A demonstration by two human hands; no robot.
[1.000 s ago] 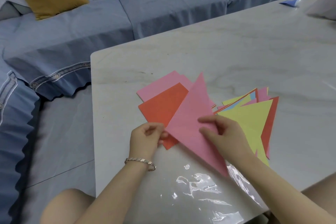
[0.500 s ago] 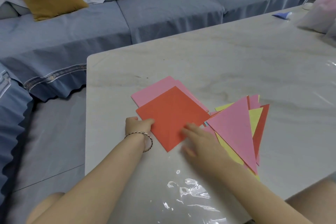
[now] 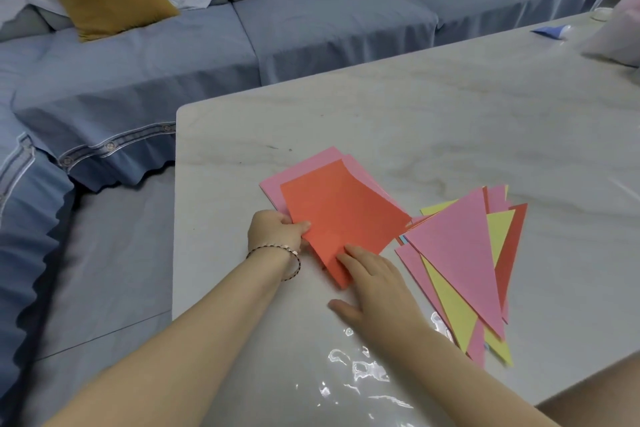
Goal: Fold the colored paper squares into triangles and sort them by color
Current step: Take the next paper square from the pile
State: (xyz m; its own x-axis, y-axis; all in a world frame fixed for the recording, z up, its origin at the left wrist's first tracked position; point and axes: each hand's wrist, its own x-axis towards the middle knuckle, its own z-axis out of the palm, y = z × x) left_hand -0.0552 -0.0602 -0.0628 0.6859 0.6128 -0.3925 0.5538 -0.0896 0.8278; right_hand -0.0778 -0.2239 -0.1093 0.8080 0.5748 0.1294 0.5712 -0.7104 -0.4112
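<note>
An orange-red paper square [image 3: 341,213] lies on top of pink squares [image 3: 301,166] near the table's left side, its far edge curling up. My left hand [image 3: 277,230] pinches its left edge, thumb on top. My right hand [image 3: 372,282] rests with straight fingers on the square's near corner. To the right lies a fanned pile of folded triangles: a pink triangle [image 3: 460,250] on top, yellow triangles [image 3: 450,305] and a red triangle [image 3: 512,246] beneath it.
The marble table [image 3: 415,121] has a clear plastic sleeve [image 3: 360,378] at its near edge. A blue scrap [image 3: 550,32] and a pale bag [image 3: 616,35] sit at the far right. A blue sofa [image 3: 311,28] runs behind and to the left.
The pink triangle went from both hands onto the pile at right. My hands then moved to the orange-red square, and my left hand has lifted its left edge.
</note>
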